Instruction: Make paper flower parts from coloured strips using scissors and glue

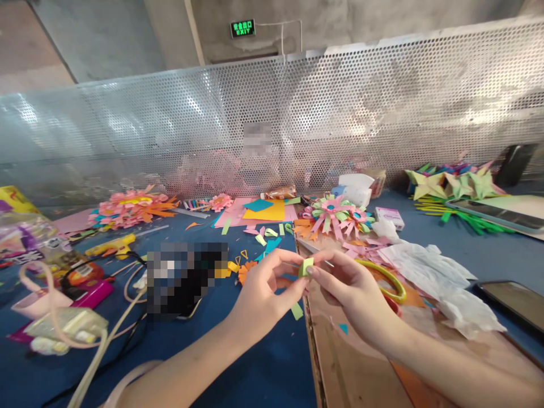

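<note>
A small light-green paper strip (pixel 306 266), bent over on itself, is pinched between the fingertips of both my hands above the table. My left hand (pixel 267 286) grips it from the left with thumb and forefinger. From the right, my right hand (pixel 351 286) closes thumb and forefinger on its other side. Scissors with yellow and red loops (pixel 389 279) show behind my right hand; whether that hand touches them I cannot tell. Beyond my fingers lie green paper loops (pixel 271 232), an orange paper flower (pixel 246 273) and a cluster of pink and green paper flowers (pixel 334 212).
A brown board (pixel 348 368) lies on the blue table (pixel 263 362). Cables (pixel 100 357) and a yellow glue gun (pixel 111 247) are at left. Crumpled tissue (pixel 442 283) and a phone (pixel 514 311) lie at right. A perforated metal screen (pixel 204 130) stands along the back.
</note>
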Available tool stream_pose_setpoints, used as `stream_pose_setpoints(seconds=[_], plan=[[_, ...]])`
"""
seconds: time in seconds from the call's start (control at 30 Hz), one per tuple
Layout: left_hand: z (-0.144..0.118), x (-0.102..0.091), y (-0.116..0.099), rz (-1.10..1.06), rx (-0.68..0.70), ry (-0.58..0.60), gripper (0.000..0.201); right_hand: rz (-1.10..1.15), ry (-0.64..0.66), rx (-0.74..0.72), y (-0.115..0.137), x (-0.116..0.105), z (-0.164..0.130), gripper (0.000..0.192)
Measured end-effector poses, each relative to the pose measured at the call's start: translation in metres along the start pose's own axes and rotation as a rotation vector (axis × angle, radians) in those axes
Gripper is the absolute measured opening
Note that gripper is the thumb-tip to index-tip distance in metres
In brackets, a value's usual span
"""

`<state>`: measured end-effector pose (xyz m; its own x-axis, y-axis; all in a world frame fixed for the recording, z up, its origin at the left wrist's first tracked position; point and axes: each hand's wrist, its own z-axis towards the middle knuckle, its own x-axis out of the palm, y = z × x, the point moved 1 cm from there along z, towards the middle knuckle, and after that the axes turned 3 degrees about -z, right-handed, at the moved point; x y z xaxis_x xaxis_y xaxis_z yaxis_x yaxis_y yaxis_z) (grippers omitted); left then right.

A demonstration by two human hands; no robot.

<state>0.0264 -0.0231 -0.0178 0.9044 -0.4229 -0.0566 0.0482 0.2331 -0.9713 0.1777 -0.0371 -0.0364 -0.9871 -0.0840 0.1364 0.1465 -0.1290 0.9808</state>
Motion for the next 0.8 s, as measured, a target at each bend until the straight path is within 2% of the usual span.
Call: stream_pose_setpoints(seconds=[0.17,0.27,0.33,0.43,0.53,0.63,0.8], plan=[[0.0,0.0,0.003,0.056,0.045,0.005,0.011,-0.028,0.03,-0.015,-0.002,-0.001,0.001,0.021],[0.001,-0.003,0.005,0.175,0.142,-0.005,0.012,-0.185,0.08,-0.063,0.003,-0.007,0.002,0.019],[0.001,-0.006,0.005,0.31,0.261,-0.017,0.015,-0.367,0.105,-0.202,0.009,-0.014,0.003,0.015],[0.001,-0.008,0.004,0.533,0.47,0.002,0.021,-0.645,0.133,-0.531,0.02,-0.023,0.007,0.022],[-0.001,-0.009,0.003,0.652,0.616,0.037,0.026,-0.803,0.179,-0.753,0.027,-0.028,0.009,0.026],[-0.001,-0.009,0.002,0.7,0.653,0.054,0.026,-0.85,0.208,-0.83,0.029,-0.029,0.01,0.022],[0.0,-0.009,0.002,0.705,0.619,0.082,0.028,-0.854,0.25,-0.849,0.025,-0.03,0.011,0.02]])
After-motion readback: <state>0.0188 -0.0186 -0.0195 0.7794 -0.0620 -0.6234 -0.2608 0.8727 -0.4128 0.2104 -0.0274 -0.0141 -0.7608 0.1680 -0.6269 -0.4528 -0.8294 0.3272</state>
